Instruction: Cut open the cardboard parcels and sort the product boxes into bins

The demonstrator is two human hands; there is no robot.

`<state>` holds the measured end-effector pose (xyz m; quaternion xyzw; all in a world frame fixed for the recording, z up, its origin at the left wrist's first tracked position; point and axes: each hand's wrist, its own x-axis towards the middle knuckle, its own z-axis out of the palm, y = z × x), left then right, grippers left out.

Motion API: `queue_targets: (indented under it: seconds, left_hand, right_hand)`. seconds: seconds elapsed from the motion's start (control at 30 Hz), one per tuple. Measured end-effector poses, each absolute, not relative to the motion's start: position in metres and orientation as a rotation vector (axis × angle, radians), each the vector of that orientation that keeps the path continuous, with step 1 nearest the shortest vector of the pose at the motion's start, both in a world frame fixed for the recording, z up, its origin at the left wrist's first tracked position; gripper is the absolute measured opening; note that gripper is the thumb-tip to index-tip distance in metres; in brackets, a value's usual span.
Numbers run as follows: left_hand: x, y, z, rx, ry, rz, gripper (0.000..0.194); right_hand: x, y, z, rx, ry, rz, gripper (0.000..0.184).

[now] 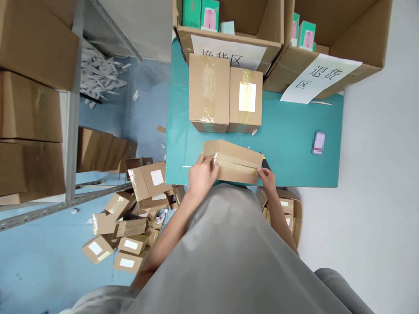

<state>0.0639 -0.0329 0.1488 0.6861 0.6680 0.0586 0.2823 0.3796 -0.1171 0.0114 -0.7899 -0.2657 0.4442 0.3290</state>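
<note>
head view: a small carton sits at the near edge of the teal table, right before me
my hands: apart, left hand closed on the carton's left end, right hand pinching its right end
taped seam: i seem to be working at it; the next move, i judge, calls for steady ends
left open box: green packs
right open box: more packs
two taped cartons: closed, contents hidden
floor box: smaller cartons
</note>
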Motion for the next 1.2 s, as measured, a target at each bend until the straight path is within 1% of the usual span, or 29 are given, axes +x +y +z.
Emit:
queue_targets:
  seconds: [0.07, 0.23, 0.3, 0.37, 0.4, 0.43, 0.47, 0.53, 0.6, 0.67, 0.7, 0.77, 0.87, 0.93, 1.2]
  left_hand:
    - [0.038, -0.031, 0.130, 1.775, 1.800, 0.211, 0.038]
    - [-0.014, -0.042, 0.091, 1.647, 1.832, 0.254, 0.040]
    - [-0.029, -0.044, 0.077, 1.510, 1.820, 0.197, 0.033]
    - [-0.042, -0.036, 0.063, 1.339, 1.784, 0.170, 0.025]
    - [-0.047, -0.028, 0.057, 1.270, 1.754, 0.192, 0.024]
    - [-0.052, -0.016, 0.052, 1.209, 1.744, 0.233, 0.028]
    - [-0.056, -0.001, 0.048, 1.159, 1.745, 0.286, 0.036]
    - [-0.060, 0.036, 0.045, 1.070, 1.776, 0.408, 0.060]
    - [-0.058, 0.079, 0.046, 0.994, 1.778, 0.523, 0.079]
    - [-0.049, 0.121, 0.050, 0.935, 1.729, 0.606, 0.087]
    - [-0.043, 0.139, 0.051, 0.916, 1.695, 0.633, 0.088]
    - [-0.028, 0.166, 0.053, 0.888, 1.637, 0.652, 0.085]
    - [-0.009, 0.181, 0.051, 0.873, 1.588, 0.660, 0.075]
    - [-0.003, 0.178, 0.048, 0.883, 1.581, 0.663, 0.072]
    - [0.007, 0.157, 0.038, 0.996, 1.583, 0.566, 0.072]
  right_hand:
    - [0.368, -0.104, 0.016, -2.074, -0.848, 1.077, 0.069]
    - [0.339, -0.094, 0.028, -2.072, -1.195, 1.019, 0.044]
    - [0.335, -0.095, 0.027, -2.069, -1.226, 1.073, 0.037]
    - [0.337, -0.091, 0.021, -2.036, -1.216, 1.141, 0.036]
    - [0.341, -0.084, 0.018, -2.018, -1.196, 1.149, 0.037]
    - [0.346, -0.073, 0.015, -2.002, -1.164, 1.136, 0.041]
    - [0.351, -0.058, 0.012, -1.989, -1.117, 1.106, 0.046]
    - [0.360, -0.018, 0.009, -1.976, -0.989, 1.042, 0.067]
    - [0.365, 0.030, 0.010, -1.969, -0.849, 1.064, 0.095]
    - [0.365, 0.076, 0.013, -1.953, -0.731, 1.189, 0.116]
    - [0.364, 0.094, 0.014, -1.928, -0.680, 1.279, 0.121]
    - [0.360, 0.120, 0.016, -1.845, -0.589, 1.470, 0.123]
    - [0.354, 0.130, 0.015, -1.731, -0.500, 1.639, 0.117]
    - [0.353, 0.127, 0.012, -1.683, -0.492, 1.651, 0.115]
    - [0.378, 0.103, -0.002, -1.630, -0.504, 1.564, 0.109]
